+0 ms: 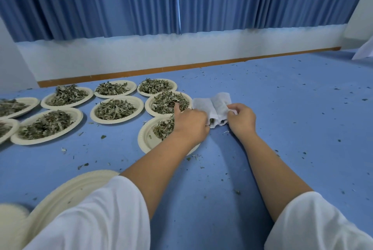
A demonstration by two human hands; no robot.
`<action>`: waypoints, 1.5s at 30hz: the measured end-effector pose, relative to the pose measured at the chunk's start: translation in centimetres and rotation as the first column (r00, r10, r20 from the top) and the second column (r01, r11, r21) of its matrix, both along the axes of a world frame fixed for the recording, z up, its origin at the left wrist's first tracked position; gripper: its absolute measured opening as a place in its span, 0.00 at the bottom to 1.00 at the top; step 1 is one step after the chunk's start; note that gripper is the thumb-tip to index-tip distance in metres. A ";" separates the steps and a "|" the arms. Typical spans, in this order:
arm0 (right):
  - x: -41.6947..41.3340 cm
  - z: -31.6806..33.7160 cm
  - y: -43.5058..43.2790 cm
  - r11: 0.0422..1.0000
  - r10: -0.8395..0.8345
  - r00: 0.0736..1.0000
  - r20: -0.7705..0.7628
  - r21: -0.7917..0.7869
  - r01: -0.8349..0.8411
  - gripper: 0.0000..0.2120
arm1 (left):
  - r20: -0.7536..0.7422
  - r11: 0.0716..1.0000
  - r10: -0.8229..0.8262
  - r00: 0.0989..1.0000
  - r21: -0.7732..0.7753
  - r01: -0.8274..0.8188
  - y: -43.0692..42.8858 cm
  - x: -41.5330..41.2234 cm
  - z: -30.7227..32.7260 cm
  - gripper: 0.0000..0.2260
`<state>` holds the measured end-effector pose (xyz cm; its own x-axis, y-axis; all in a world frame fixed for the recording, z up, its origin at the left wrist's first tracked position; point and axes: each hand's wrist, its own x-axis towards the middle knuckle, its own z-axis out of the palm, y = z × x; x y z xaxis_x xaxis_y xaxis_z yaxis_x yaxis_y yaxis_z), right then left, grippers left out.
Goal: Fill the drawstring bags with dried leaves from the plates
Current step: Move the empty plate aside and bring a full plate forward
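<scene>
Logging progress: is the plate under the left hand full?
Partly emptied: the plate's left side is bare; leaves remain heaped by the left hand.

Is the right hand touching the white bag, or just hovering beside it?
Touching. Head view: the right hand pinches the right edge of the white bag, with fabric bunched in its grip.

A single wide-angle view sits at the person's head, facing forward and down along both forearms. The left hand (pixel 189 123) and right hand (pixel 241 118) meet at the drawstring bag (pixel 219 106) near mid-frame, close in; the blue surface (pixel 292 128) fills the lower part, and the curtain (pixel 121 1) curves across the top.
</scene>
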<state>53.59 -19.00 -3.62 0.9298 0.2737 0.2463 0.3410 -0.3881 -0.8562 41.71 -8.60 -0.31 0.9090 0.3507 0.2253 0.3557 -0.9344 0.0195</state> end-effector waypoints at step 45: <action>-28.0 3.7 9.4 0.483 0.738 0.674 0.022 -0.715 -0.505 0.16 | 0.216 0.840 0.464 0.859 -0.415 -0.349 8.2 -35.3 0.9 0.10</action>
<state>25.58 -9.63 0.12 0.3560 0.9345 -0.0029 0.8872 -0.3390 -0.3130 6.39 -0.42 0.61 0.5744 0.7796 0.2497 0.6247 -0.6146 0.4817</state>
